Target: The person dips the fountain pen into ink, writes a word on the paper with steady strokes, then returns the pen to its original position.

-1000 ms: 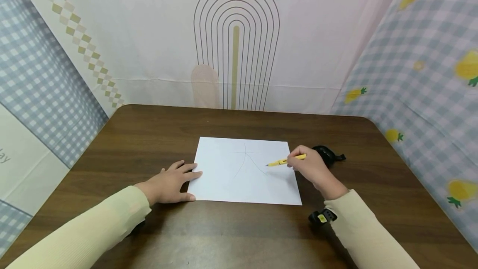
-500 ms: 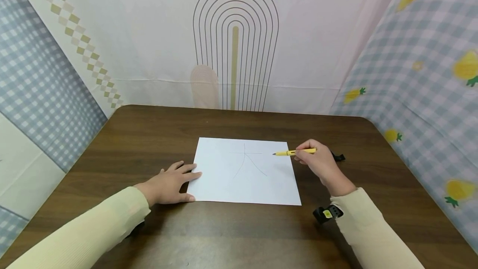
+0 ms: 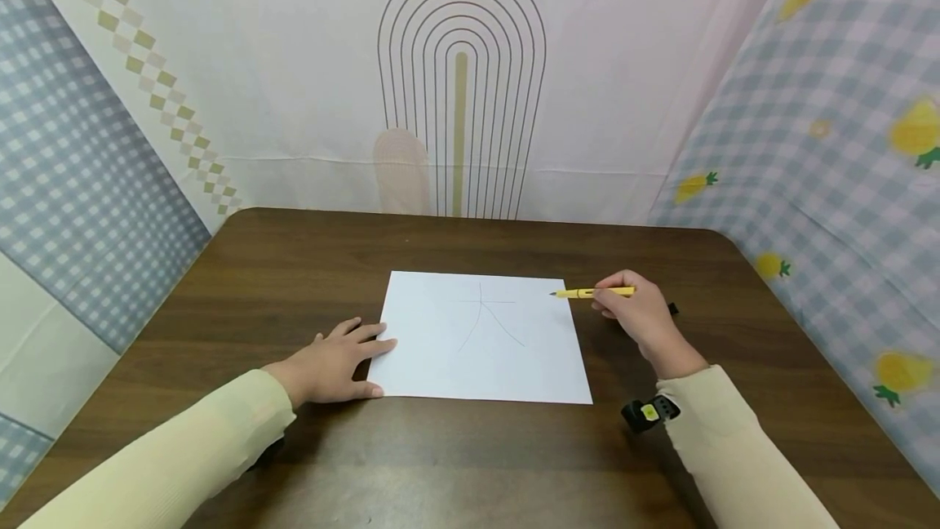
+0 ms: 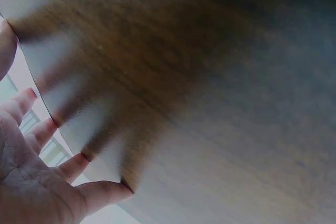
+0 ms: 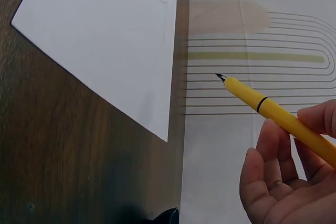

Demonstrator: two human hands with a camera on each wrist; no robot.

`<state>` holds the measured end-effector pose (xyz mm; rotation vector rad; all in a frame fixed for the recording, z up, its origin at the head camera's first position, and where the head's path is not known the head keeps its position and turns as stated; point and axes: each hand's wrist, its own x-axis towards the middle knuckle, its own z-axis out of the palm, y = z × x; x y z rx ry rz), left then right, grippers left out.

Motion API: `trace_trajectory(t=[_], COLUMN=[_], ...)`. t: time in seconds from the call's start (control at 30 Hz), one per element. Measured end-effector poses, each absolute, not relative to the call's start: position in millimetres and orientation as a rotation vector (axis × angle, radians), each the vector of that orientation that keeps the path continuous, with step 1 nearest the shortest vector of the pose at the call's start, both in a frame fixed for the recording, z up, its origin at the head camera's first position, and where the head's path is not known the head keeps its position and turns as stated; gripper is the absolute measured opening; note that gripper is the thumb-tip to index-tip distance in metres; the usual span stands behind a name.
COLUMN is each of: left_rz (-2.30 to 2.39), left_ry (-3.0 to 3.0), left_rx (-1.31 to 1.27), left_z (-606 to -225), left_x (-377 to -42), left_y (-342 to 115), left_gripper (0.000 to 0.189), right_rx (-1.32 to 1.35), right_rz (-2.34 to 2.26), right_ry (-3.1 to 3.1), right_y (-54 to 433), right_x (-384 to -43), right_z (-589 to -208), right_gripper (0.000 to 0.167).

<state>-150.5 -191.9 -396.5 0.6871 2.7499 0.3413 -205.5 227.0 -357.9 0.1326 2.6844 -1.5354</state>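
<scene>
A white sheet of paper (image 3: 433, 370) lies on the dark wooden table, bearing thin pen strokes: a horizontal line crossed by a short upright, with two strokes splaying below. My left hand (image 3: 330, 363) rests with spread fingers on the sheet's left edge; its fingertips (image 4: 80, 162) line that edge in the left wrist view. My right hand (image 3: 640, 318) pinches a yellow pen (image 5: 291, 121) between thumb and fingers, its dark nib (image 5: 221, 77) bare. In the head view the pen points left, over the sheet's upper right corner, and the nib stands above the paper in the right wrist view.
Behind my right hand a bit of a black object (image 3: 673, 309) peeks out, mostly hidden. A black wrist device (image 3: 649, 413) hangs under my right sleeve. Patterned cloths (image 3: 308, 88) stand behind the table and at both sides. Brown tabletop (image 3: 470, 464) surrounds the sheet.
My right hand has moved right and away from me with the pen, from beside the lower right stroke to the sheet's upper right corner. My left hand stays on the paper.
</scene>
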Motion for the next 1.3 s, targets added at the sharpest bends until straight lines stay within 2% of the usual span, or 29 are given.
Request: trace_trajectory(t=[1.3], left_rz=[0.348], left_ry=[2.762], left_rx=[0.702], left_z=[-395], left_x=[-150], left_y=[-192], left_gripper=[0.070], right_rx=[0.244], right_rz=[-1.659], right_ry=[2.726], right_y=[281], right_x=[-216], right_z=[-363], right_gripper=[0.031])
